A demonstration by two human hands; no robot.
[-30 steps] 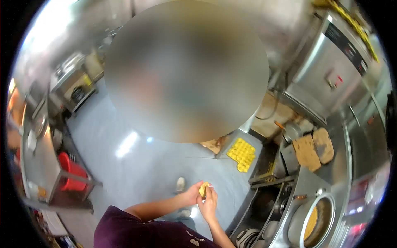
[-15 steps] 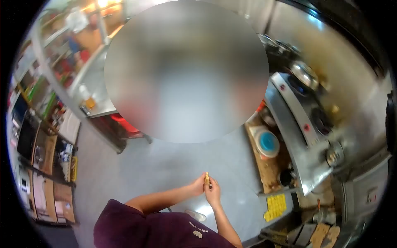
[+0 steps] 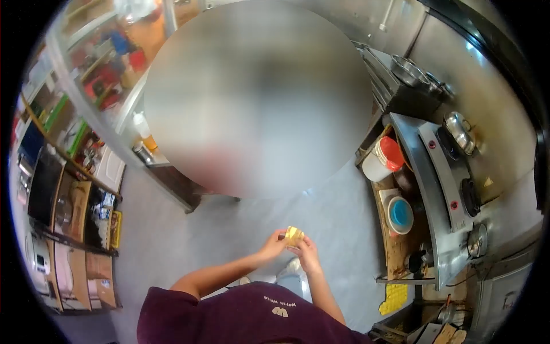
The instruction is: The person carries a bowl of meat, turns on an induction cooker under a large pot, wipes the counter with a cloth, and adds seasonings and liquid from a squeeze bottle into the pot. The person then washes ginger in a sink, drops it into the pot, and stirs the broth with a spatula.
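In front of my body, over the floor, both hands hold a small shiny gold-yellow item (image 3: 294,235). It looks flat and folded like a packet or wrapper, too small to name for sure. My left hand (image 3: 274,244) pinches its left side, where something dark shows by the fingertips. On its right and lower edge the fingers of my right hand (image 3: 306,253) are closed. The gold face is turned up to the camera, and the hands nearly touch.
On the right, a steel counter (image 3: 427,189) carries a stove (image 3: 447,178) with pans. The wooden shelf (image 3: 382,221) below holds a white bucket (image 3: 379,163) and a blue-lidded tub (image 3: 399,214). Crowded shelves (image 3: 74,218) stand left. A bottle (image 3: 143,131) sits on a table. A large blur hides the centre top.
The view has shifted left, so the right counter sits further right. The gold-yellow item, formerly seen edge-on and narrow, now shows a broad face between my hands.
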